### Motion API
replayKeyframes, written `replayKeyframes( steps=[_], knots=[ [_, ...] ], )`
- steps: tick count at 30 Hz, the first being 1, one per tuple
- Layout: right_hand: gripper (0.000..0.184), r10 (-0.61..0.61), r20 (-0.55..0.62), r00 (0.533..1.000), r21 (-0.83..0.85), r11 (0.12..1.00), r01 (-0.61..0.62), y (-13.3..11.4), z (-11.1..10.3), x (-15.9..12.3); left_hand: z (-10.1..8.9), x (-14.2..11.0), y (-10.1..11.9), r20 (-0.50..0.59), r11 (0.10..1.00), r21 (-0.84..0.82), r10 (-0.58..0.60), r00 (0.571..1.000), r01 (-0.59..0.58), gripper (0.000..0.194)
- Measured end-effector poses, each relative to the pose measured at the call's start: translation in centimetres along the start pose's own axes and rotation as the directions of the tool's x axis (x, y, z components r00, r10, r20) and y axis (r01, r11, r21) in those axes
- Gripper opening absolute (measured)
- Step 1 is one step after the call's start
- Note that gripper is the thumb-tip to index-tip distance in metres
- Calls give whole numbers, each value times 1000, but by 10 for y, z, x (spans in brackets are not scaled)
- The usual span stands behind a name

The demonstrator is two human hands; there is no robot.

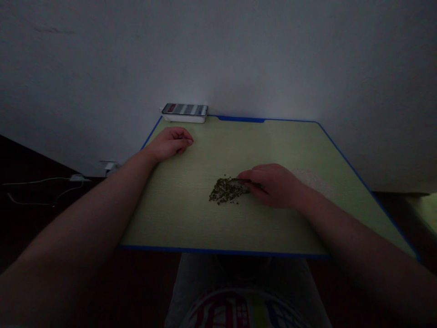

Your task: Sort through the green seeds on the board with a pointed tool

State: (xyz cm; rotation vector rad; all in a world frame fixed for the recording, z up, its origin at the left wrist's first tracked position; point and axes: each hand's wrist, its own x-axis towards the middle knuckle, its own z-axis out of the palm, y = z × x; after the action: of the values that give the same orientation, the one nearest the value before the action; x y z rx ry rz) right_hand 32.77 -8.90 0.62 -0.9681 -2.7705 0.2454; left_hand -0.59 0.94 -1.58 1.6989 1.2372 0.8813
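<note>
A heap of dark green crumbled leaves [226, 190] lies mid-board on a pale green, blue-edged board [221, 250], the right hand [273, 186] pinching a thin flat blade [243, 181] at its three o'clock edge, the left hand [170, 143] loosely curled and empty at ten o'clock.

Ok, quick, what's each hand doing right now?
Left hand: loosely curled, empty.
Right hand: closed, holding a thin blade.

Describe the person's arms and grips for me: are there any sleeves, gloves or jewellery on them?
The left arm and right arm are bare, with no sleeve in view. The left grip and right grip are bare too: no gloves, and no rings, watch or bands that show in this dim view.
</note>
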Motion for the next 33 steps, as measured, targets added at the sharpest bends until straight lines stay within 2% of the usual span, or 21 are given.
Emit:
replayKeyframes(
  steps=[8, 15, 18, 21, 26, 30, 33],
  knots=[
    [35, -80, 51, 996, 4, 997, 80, -10, -1, -2, 0, 0, 1, -16, 1000, 21, -20, 1000, 20, 13],
    [34, -166, 2, 986, 127, 978, 164, -15, -3, -6, 1, -1, 2, -25, 999, 14, -38, 999, 38, 10],
    [32, -189, 22, 982, 156, 971, 184, -17, -4, -7, 2, -2, 4, -24, 999, 22, -44, 999, 44, 9],
    [32, -175, 21, 984, 126, 977, 172, -14, -3, -7, 2, -2, 5, -17, 999, 17, -37, 999, 37, 9],
    [35, -115, -78, 990, 103, 987, 122, -9, -2, -6, 0, -1, 2, -12, 1000, 12, -28, 1000, 28, 11],
    [33, -185, -17, 983, 192, 964, 184, -15, -2, -7, 0, 0, 1, -19, 999, 10, -37, 999, 37, 10],
    [32, -201, 17, 979, 185, 963, 195, -18, -1, -7, 1, -1, 2, -20, 999, 6, -36, 999, 36, 9]
  ],
)
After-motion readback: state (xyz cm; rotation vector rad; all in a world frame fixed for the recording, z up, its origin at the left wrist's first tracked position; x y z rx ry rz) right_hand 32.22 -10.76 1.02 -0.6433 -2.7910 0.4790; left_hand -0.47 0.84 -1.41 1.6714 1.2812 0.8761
